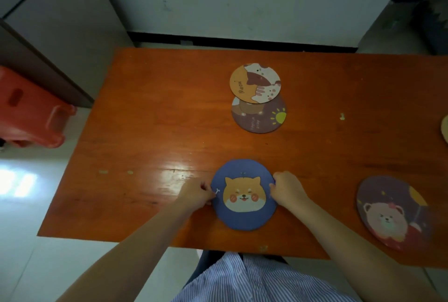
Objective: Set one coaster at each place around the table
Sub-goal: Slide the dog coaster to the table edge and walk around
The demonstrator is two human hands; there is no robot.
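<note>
Got the blue dog coaster [243,195] lying flat near my edge of the orange table [150,117], left hand [195,195] pinching its left rim, right hand [287,191] pinching its right rim. Cat coaster [254,82] overlaps a purple sun coaster [261,117] mid-table toward the far edge. Bear coaster [394,213] sits by the near-right edge.

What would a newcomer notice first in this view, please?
Both hands, left hand and right hand, pinch the sides of a blue dog coaster at the orange table's near edge. Farther back, a cat coaster overlaps a purple sun coaster.
</note>
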